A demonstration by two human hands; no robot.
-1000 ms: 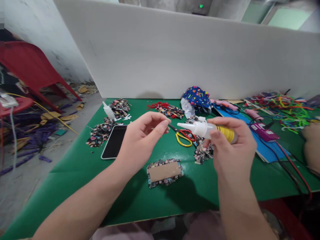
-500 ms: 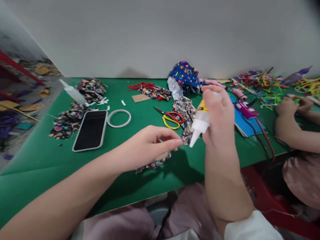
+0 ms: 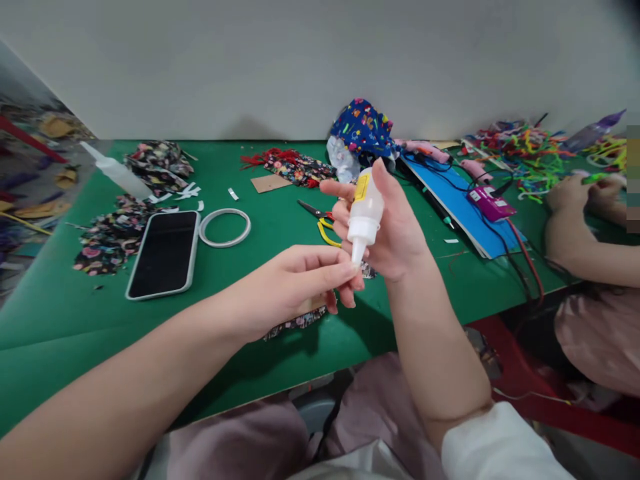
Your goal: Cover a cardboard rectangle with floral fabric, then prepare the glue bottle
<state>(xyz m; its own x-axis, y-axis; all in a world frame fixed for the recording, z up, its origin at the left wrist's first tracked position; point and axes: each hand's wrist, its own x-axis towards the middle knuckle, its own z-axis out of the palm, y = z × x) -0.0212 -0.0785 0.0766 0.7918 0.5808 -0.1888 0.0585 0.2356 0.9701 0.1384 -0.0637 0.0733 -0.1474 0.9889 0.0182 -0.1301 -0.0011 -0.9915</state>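
My right hand (image 3: pixel 395 230) grips a white glue bottle (image 3: pixel 365 213) with a yellow label, tipped so its nozzle points down. My left hand (image 3: pixel 295 283) is pinched closed right under the nozzle tip, fingertips touching it; whatever it may hold is too small to make out. Beneath my left hand lies a floral fabric piece with a cardboard rectangle (image 3: pixel 297 319), mostly hidden, on the green table (image 3: pixel 260 220).
A black phone (image 3: pixel 164 252), a white ring (image 3: pixel 225 227), yellow-handled scissors (image 3: pixel 324 223), floral fabric scraps (image 3: pixel 107 233), a second glue bottle (image 3: pixel 117 175), a blue sheet (image 3: pixel 460 210) and pipe cleaners (image 3: pixel 525 157) lie around. Another person's hands (image 3: pixel 580 200) work at right.
The view dropped toward the table. My right hand turned the bottle from sideways to nozzle-down and brought it onto my left fingertips, which lowered over the fabric piece.
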